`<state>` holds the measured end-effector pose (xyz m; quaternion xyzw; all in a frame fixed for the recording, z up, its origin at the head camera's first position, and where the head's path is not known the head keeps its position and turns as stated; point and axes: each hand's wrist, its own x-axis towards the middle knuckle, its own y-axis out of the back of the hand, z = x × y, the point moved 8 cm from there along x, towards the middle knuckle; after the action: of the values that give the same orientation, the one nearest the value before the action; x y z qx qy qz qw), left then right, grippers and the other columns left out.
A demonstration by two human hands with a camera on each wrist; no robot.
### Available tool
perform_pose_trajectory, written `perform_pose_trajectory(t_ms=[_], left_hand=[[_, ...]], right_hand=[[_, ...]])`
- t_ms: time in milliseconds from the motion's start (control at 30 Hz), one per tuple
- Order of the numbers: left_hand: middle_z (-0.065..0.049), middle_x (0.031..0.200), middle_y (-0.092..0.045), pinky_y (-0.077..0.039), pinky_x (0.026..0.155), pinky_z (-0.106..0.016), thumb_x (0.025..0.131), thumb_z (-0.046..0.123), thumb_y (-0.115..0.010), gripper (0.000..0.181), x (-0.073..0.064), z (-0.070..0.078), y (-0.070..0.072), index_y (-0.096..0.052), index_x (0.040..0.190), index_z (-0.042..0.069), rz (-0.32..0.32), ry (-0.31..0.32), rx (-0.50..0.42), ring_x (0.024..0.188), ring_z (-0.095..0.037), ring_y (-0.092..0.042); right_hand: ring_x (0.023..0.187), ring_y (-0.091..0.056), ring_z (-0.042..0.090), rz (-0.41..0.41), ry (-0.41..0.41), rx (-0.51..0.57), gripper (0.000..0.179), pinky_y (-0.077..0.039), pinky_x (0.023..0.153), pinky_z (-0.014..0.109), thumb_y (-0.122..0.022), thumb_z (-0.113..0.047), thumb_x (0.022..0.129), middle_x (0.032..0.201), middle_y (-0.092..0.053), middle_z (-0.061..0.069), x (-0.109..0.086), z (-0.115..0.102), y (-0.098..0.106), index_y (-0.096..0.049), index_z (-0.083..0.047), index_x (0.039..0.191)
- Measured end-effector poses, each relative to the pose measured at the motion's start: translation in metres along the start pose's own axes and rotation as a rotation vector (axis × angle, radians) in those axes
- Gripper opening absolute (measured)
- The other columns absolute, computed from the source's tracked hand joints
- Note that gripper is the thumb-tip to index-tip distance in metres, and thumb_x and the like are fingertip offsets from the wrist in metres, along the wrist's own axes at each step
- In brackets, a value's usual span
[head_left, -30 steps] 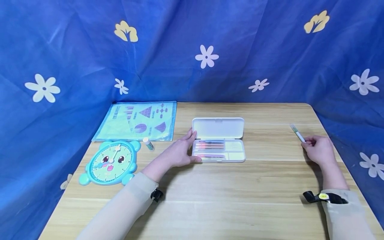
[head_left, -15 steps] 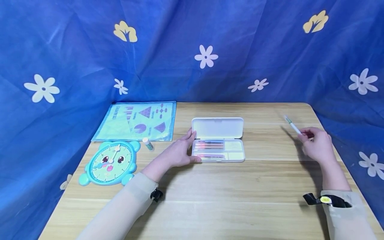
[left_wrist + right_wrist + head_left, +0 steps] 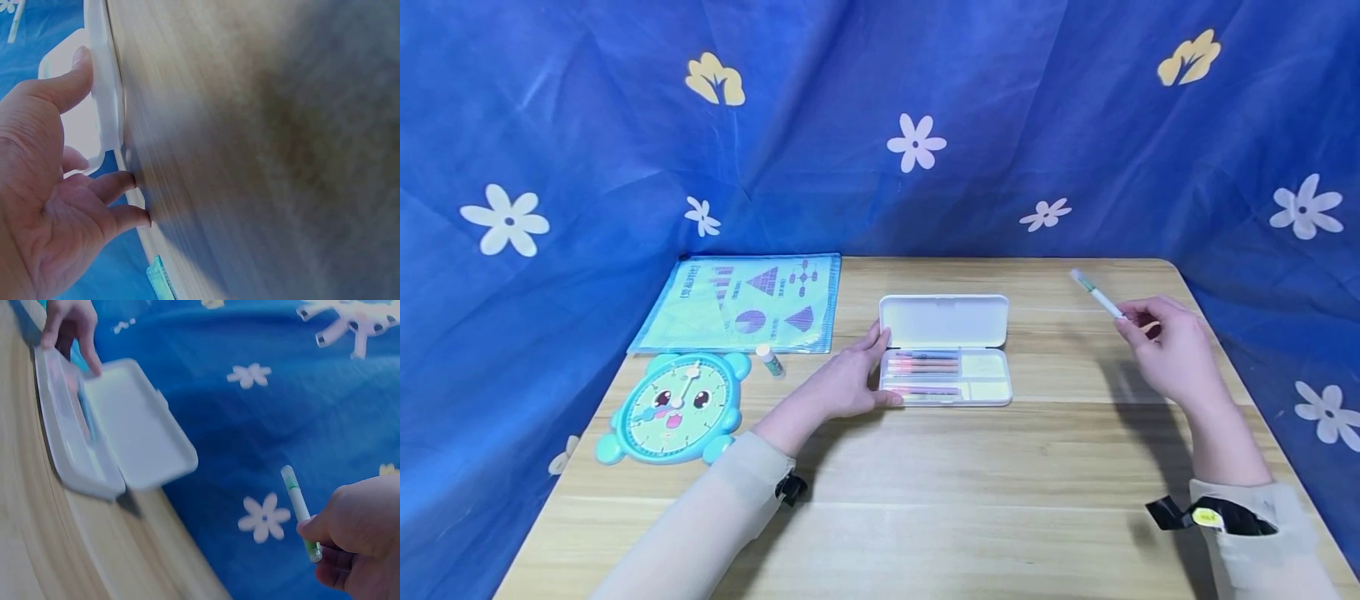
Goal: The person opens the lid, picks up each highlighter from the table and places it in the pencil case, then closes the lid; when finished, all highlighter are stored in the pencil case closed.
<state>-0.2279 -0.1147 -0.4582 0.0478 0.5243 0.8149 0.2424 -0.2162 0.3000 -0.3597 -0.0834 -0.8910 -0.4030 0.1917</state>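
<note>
A white pencil case (image 3: 987,392) lies with its lid (image 3: 943,321) raised, several pens (image 3: 925,364) in its left compartments. My left hand (image 3: 847,379) holds the case's left end, thumb at the front corner and fingertips by the hinge and lid. In the left wrist view, that thumb (image 3: 78,78) rests along the case's side. Over the right of the table, my right hand (image 3: 1172,350) pinches a white marker pen (image 3: 1101,298) with green bands and a clear end. The right wrist view shows the marker (image 3: 299,503) between thumb and fingers, above the tabletop.
Left of the case stands a small glue stick (image 3: 771,360). A blue toy clock (image 3: 677,408) with a cartoon face lies farther left. Behind it is a blue zip document bag (image 3: 745,304) with printed charts. A blue flowered cloth (image 3: 820,150) hangs around the wooden table (image 3: 985,517).
My right hand has lifted the marker pen and carried it left and away from me, toward the pencil case. The left hand and the case have stayed in place.
</note>
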Motion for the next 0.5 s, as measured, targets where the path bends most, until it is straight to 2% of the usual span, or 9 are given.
perform_pose_trajectory(t_ms=[233,367,500], left_hand=[[-0.012,0.174,-0.001,-0.026,0.125,-0.048,0.084,0.059,-0.085,0.122,0.000,0.000,-0.001,-0.012,0.169,0.009,-0.002,-0.003,-0.001,0.153,-0.042,-0.029],[-0.011,0.174,-0.001,-0.026,0.125,-0.048,0.084,0.059,-0.084,0.122,0.000,0.000,0.000,-0.012,0.169,0.010,0.001,-0.003,0.005,0.153,-0.043,-0.030],[-0.011,0.174,-0.001,-0.027,0.125,-0.048,0.084,0.059,-0.084,0.121,0.000,0.000,0.000,-0.012,0.169,0.010,-0.002,0.000,0.000,0.153,-0.043,-0.031]], right_hand=[[0.080,-0.056,0.009,-0.029,0.124,0.027,0.015,-0.044,0.068,0.010,-0.075,0.001,0.096,0.090,-0.068,0.011,0.003,-0.044,-0.017,-0.077,0.003,0.111],[0.079,-0.056,0.015,-0.065,0.164,0.035,0.012,-0.045,0.068,0.013,-0.074,0.002,0.097,0.087,-0.066,0.008,0.004,-0.061,-0.031,-0.077,0.002,0.109],[0.080,-0.059,0.015,-0.105,0.226,0.055,0.012,-0.047,0.070,0.019,-0.074,0.006,0.095,0.087,-0.067,0.005,0.003,-0.074,-0.048,-0.076,0.002,0.107]])
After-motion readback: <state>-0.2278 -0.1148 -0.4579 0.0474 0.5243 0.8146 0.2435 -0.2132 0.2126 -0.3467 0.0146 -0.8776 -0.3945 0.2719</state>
